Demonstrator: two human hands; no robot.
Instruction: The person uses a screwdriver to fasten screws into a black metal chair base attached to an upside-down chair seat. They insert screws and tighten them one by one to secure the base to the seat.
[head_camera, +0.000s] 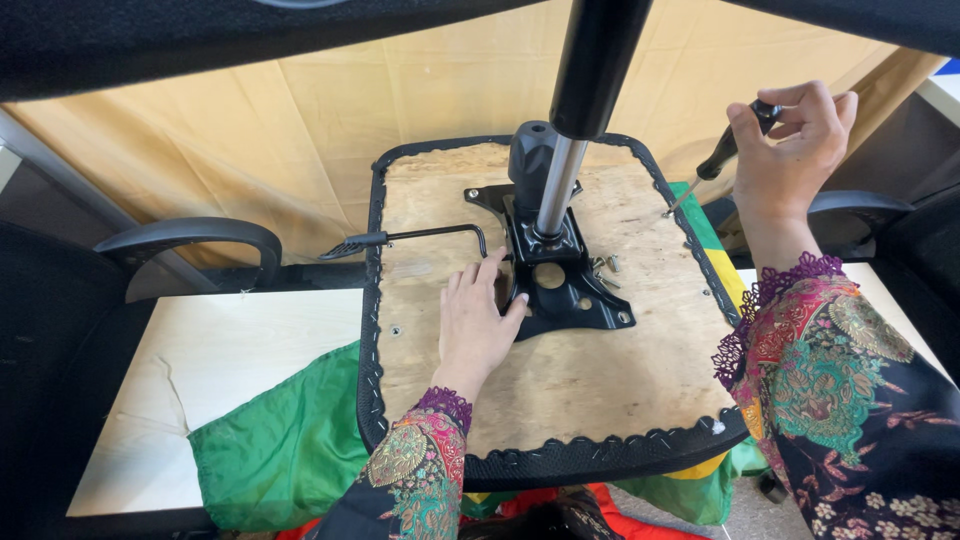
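Observation:
An upturned office chair seat lies with its bare plywood underside up, edged in black fabric. A black metal mechanism plate sits on the wood, with a black and silver gas cylinder rising from it. My left hand rests flat on the plywood, fingers touching the plate's left edge. My right hand grips a black-handled screwdriver, its tip on the wood near the seat's right edge. Loose screws lie beside the plate. A thin black lever sticks out to the left.
A green cloth and a pale table top lie under the seat. Black chair armrests stand at left and right. A tan sheet hangs behind. A black chair base spans the top.

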